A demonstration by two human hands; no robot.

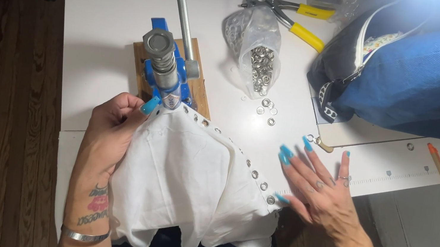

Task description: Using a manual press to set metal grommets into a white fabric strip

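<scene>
Our left hand (114, 123) pinched the white fabric (186, 178) edge under the blue eyelet press (163, 74), fabric draped from table (106, 19) to lap. Our right hand (320, 189) lay flat and open, empty, beside the eyelet row (251, 168).

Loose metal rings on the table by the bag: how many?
About 5 loose rings lie just below the mouth of the plastic bag, close together on the white table. Many more are inside the bag, and some may be hidden.
</scene>
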